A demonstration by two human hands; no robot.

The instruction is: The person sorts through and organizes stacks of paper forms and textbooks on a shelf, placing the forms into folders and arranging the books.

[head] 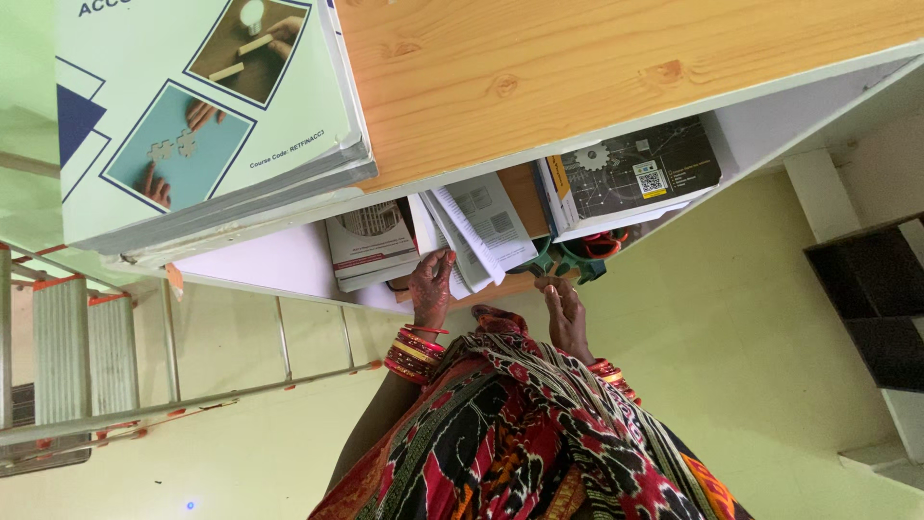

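Image is upside down: the left hand point(430, 287), w/ red and gold bangles point(414, 352) at the wrist, has its fingers on the lower edge of an open booklet point(478, 229) lying on the wooden surface point(539, 67), grip loose, more pressing than clasping. The right hand point(566, 316) is flat, fingers open and holding nothing, just beside green scissors point(563, 260) w/ orange handles at the surface edge. A white book point(370, 246) sits left of the booklet, a dark book point(635, 173) to its right, and a big pale-green book point(202, 106) lies nearest the camera.
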